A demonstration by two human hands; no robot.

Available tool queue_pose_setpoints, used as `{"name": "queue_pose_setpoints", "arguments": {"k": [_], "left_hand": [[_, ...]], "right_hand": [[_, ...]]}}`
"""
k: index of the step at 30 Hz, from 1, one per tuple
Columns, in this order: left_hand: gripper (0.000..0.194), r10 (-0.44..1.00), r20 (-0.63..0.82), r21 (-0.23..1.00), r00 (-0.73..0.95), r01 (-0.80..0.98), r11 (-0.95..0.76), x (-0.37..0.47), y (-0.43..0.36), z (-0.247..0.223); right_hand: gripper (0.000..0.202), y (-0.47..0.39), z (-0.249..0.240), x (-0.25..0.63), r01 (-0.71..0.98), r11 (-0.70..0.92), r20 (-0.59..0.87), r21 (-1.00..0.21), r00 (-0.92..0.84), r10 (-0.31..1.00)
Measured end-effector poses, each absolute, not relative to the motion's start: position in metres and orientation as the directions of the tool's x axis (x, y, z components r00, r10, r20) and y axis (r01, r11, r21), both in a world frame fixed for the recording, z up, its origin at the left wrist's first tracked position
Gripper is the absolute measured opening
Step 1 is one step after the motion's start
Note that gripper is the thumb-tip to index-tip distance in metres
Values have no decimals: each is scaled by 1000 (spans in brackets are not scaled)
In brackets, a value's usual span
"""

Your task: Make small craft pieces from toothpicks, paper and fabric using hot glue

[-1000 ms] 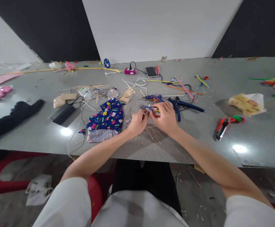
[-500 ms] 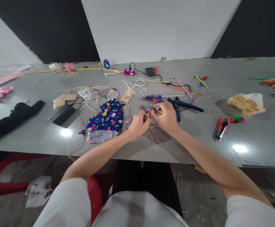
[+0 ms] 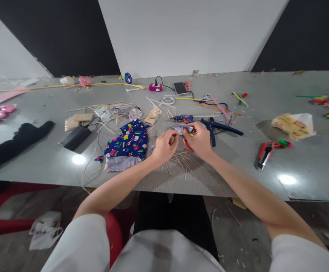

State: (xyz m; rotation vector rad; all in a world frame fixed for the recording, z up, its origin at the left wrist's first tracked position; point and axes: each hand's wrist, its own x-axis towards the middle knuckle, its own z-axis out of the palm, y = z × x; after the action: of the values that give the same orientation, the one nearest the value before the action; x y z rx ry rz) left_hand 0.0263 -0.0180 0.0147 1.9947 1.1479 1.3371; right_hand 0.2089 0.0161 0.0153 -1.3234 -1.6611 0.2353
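Observation:
A small piece of pale printed fabric (image 3: 180,127) is pinched in the fingers of my right hand (image 3: 200,142), above the middle of the table. My left hand (image 3: 164,147) is closed at the fabric's near-left edge, thumb against fingers; whether it grips the cloth or something small is hard to see. Thin wooden sticks (image 3: 183,160) lie fanned out beneath both hands. Under the right hand shows a curved red piece (image 3: 187,145), mostly hidden. Just beyond are a blue glue gun (image 3: 182,118) and a dark blue hand tool with long handles (image 3: 223,126).
Folded blue patterned fabric (image 3: 127,139) lies left of my hands, beside a black power adapter (image 3: 75,138) and white cable. A red utility knife (image 3: 266,154) lies right, near a paper bag (image 3: 294,125). Farther back are a phone (image 3: 180,88) and a purple power socket (image 3: 155,87).
The pale fabric has turned and shows more of its surface between my fingers. My left hand has shifted slightly left and down. The red piece under my right hand has come into view.

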Motion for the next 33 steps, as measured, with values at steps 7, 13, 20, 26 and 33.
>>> {"name": "queue_pose_setpoints", "arguments": {"k": [7, 13, 20, 26, 33], "left_hand": [[16, 779, 594, 683, 201, 385, -620, 28, -20, 18], [26, 804, 578, 728, 142, 356, -586, 20, -13, 15], [33, 793, 603, 697, 84, 428, -575, 7, 8, 11], [42, 857, 515, 788, 28, 378, -486, -3, 26, 3], [46, 851, 525, 773, 25, 406, -488, -9, 36, 0]], "right_hand": [[37, 14, 22, 208, 562, 325, 449, -761, 94, 889], [38, 10, 25, 210, 531, 409, 491, -742, 15, 871], [35, 26, 20, 228, 603, 448, 561, -659, -2, 828], [38, 55, -3, 258, 861, 305, 579, -406, -15, 815], [53, 73, -15, 251, 913, 188, 484, -361, 12, 875]]}}
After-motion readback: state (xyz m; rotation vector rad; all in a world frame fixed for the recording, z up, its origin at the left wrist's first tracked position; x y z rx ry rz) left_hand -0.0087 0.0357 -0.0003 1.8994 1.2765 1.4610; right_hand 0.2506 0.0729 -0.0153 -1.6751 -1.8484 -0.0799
